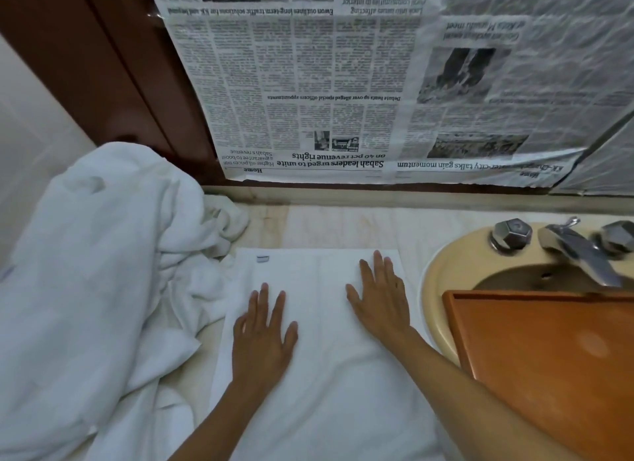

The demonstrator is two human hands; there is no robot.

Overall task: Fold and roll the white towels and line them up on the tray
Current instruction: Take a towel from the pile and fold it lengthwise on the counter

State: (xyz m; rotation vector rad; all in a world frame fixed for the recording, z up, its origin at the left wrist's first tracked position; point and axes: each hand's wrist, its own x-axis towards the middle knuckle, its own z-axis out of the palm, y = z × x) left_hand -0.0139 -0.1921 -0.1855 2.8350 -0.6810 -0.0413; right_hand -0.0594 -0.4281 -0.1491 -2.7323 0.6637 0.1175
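Both palms lie flat, fingers straight: left hand (262, 326) and right hand (379, 299) press the folded towel (319, 374) on the pale counter (343, 223), gripping nothing; the loose heap (96, 271) crowding its left edge could snag the roll, I'd say; the wooden tray (549, 357), perched over the sink (435, 289), may tip once loaded; newspaper (343, 83) hangs behind.

A pale stone countertop (343, 227) carries everything. On its middle a white towel (319, 357) lies flat, running from far to near. On the left a big heap of crumpled white towels (103, 271) touches its left edge. On the right a cream basin (434, 289) is set into the countertop, and a brown wooden tray (549, 357) rests over its near side.
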